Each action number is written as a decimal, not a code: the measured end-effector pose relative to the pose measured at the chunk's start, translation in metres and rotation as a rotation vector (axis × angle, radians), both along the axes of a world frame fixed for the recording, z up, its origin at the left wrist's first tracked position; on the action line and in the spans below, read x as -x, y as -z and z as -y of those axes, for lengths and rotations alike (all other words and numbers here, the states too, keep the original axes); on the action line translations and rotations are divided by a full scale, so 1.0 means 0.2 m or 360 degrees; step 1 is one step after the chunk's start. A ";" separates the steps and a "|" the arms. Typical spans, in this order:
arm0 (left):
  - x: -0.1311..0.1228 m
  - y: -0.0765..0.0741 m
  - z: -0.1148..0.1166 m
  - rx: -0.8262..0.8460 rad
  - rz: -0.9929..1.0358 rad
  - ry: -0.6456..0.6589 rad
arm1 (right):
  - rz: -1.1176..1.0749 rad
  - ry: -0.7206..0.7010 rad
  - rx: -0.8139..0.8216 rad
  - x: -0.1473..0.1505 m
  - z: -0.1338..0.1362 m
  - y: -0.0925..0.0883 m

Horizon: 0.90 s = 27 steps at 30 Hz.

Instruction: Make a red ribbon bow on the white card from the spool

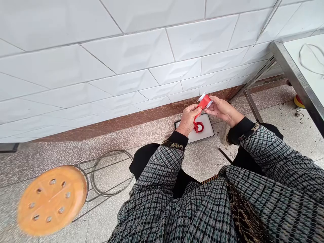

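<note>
In front of me, over the floor near the wall, my left hand (188, 118) is closed, its thumb and fingers pinching a strip of red tape (196, 118). The strip runs up to a small white-flanged spool of red tape (205, 101) and hangs below my fingers. My right hand (222, 108) grips the spool by its right-hand flange, thumb on top and fingers below. Beneath my hands lies a shallow white tray or lid (207, 123) with dark edges. A red ring (200, 127), like a tape roll, shows on it, partly behind the hanging strip.
At the left an orange round stool (52, 200) with a wire frame lies tipped on the speckled floor. A metal-framed table (291, 67) stands at the right, with a loop of wire (312, 59) on it. White tiled wall (141, 50) rises ahead. Dark scraps litter the floor at right.
</note>
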State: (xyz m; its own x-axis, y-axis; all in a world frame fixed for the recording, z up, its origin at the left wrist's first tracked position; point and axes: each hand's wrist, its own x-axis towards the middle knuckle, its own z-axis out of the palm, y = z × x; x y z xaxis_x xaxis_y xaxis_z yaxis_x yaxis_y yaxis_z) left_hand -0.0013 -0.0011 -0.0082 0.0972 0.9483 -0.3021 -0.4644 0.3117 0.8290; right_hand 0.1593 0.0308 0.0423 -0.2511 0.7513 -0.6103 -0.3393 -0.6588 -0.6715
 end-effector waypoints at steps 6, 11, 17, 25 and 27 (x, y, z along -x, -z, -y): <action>0.00 -0.01 0.00 0.0052 0.0044 0.0051 | -0.0070 0.0046 0.0076 0.02 0.01 -0.04; 0.02 0.00 0.00 0.0032 0.0121 0.0151 | -0.0092 0.0078 0.0067 0.02 0.01 -0.05; 0.03 0.00 -0.01 0.0001 0.0149 0.0169 | -0.0195 -0.0011 0.0137 0.01 0.02 -0.05; 0.07 -0.05 0.00 -0.0009 0.0272 0.0442 | -0.0469 -0.0317 0.0355 0.02 0.06 -0.05; 0.06 -0.06 0.00 0.0000 0.0276 0.0398 | -0.0392 -0.0336 0.0350 0.02 0.06 -0.05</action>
